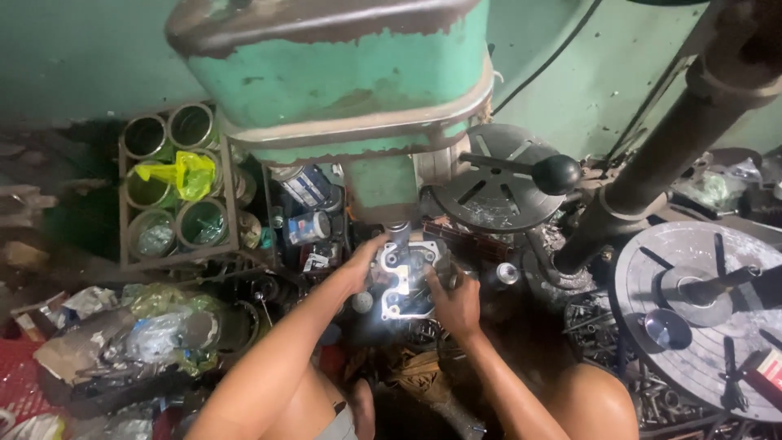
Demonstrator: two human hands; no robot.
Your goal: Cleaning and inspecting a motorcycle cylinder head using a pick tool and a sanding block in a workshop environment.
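A bright metal engine part (405, 277) with several round holes lies on the table of a green drill press (342, 73), right under its spindle (397, 233). My left hand (361, 262) grips the part's left edge. My right hand (456, 303) holds its lower right side. Both forearms reach up from the bottom of the view. A strong light glares off the part's surface.
A rack of round tins (175, 183) with a yellow bag stands at the left. Plastic bags and scrap (138, 334) pile at the lower left. A slotted round table (493, 183) and a black-knobbed lever (555, 173) sit right of the spindle. Another slotted disc (700, 314) lies far right.
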